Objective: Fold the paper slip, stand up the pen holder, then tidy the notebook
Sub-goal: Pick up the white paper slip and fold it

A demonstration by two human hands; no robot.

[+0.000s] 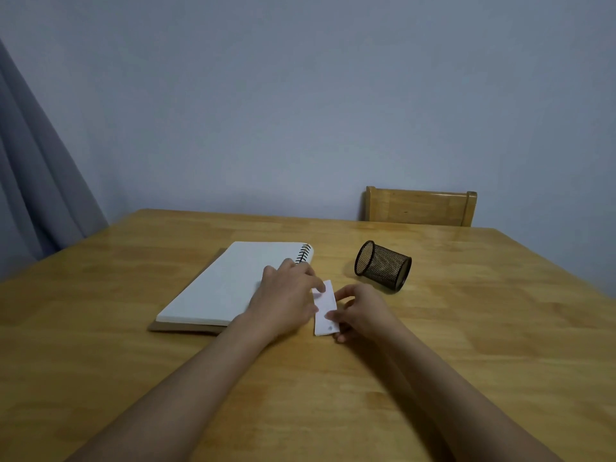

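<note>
A small white paper slip lies on the wooden table between my two hands. My left hand rests on the slip's left side, fingertips pressing its upper part. My right hand pinches the slip's right edge near the lower end. An open spiral notebook with blank white pages lies flat to the left, partly under my left hand. A black mesh pen holder lies on its side behind and to the right of my right hand, its opening facing left.
A wooden chair back stands beyond the table's far edge on the right. A grey curtain hangs at the far left beside a plain wall.
</note>
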